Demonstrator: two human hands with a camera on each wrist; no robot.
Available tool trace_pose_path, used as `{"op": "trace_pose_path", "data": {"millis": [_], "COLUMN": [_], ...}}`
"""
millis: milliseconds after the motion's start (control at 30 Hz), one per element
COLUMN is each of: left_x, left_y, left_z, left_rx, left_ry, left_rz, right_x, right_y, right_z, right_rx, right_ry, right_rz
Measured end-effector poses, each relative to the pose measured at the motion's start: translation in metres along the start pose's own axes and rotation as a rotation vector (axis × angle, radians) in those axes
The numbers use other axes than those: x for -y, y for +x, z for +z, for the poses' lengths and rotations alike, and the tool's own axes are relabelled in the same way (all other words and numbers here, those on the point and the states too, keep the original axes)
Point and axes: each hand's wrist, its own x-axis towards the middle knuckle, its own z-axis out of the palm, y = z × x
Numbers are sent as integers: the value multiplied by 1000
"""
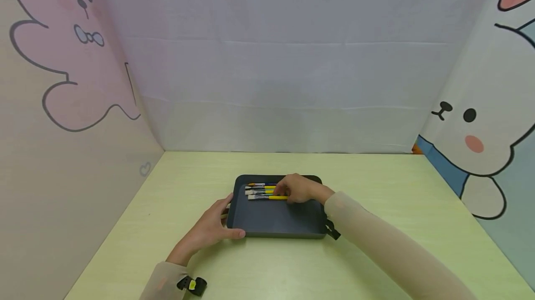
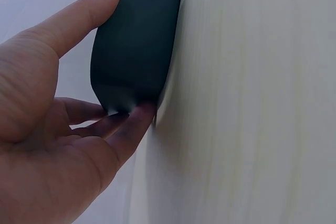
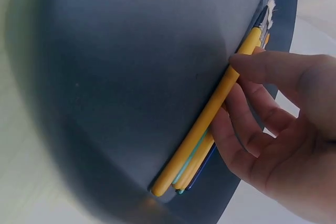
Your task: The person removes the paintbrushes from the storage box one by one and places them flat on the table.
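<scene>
A dark grey tray lies on the table, with several paintbrushes side by side near its far edge. My left hand holds the tray's left end. In the left wrist view, its thumb is against the tray's side and its other fingers meet the tray's end. My right hand reaches over the tray. Its thumb presses the yellow handle of the nearest paintbrush, with the fingers behind it among the other brushes. White bristles point left; the right hand covers the handles in the head view.
The pale wooden table stretches around the tray. A white sheet hangs behind it, and cartoon-printed panels stand at both sides. A black strap sits by the tray's right end, near the right sleeve.
</scene>
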Motion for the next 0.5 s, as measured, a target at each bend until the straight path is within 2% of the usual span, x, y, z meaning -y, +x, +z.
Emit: {"op": "trace_pose_path", "data": {"millis": [500], "left_x": [-1], "left_y": [0], "left_z": [1], "left_rx": [-4], "left_ry": [-9], "left_rz": [-4], "right_x": [-2], "right_y": [3], "right_z": [5], "right_rx": [-53], "right_ry": [-31], "right_rz": [19]}}
